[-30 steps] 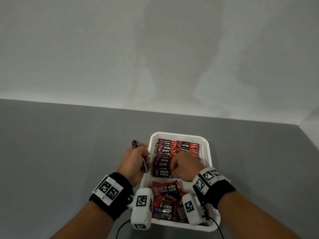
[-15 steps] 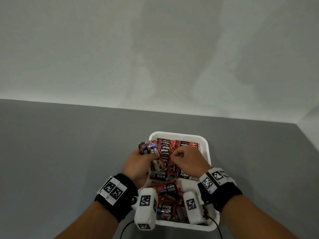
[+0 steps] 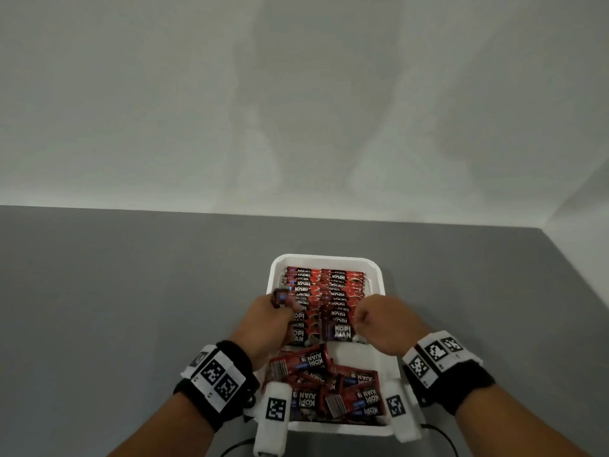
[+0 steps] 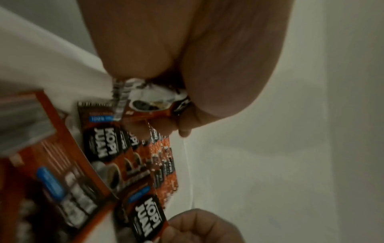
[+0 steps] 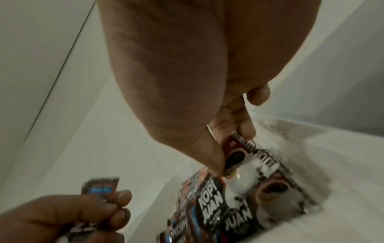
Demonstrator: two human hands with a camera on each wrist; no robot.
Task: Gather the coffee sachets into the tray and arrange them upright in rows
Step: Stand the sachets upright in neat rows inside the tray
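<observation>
A white tray (image 3: 326,257) sits on the grey table. Its far half holds two rows of upright red coffee sachets (image 3: 324,285). Its near half holds a loose pile of sachets (image 3: 329,387). My left hand (image 3: 280,308) hovers over the front of the left row and grips a sachet (image 3: 280,296), also visible in the left wrist view (image 4: 149,105). My right hand (image 3: 361,319) is at the front of the right row. Its thumb and fingers pinch the top edge of the front sachet (image 5: 239,157).
The grey table (image 3: 131,308) spreads wide to the left and ends at a white wall (image 3: 296,127) behind. Its right edge (image 3: 580,275) runs diagonally close to the tray. Cables (image 3: 237,445) trail at the near edge below the tray.
My left hand has moved from the tray's left rim in over the left row. My right hand has shifted right, from the middle of the rows to the right row's front sachet.
</observation>
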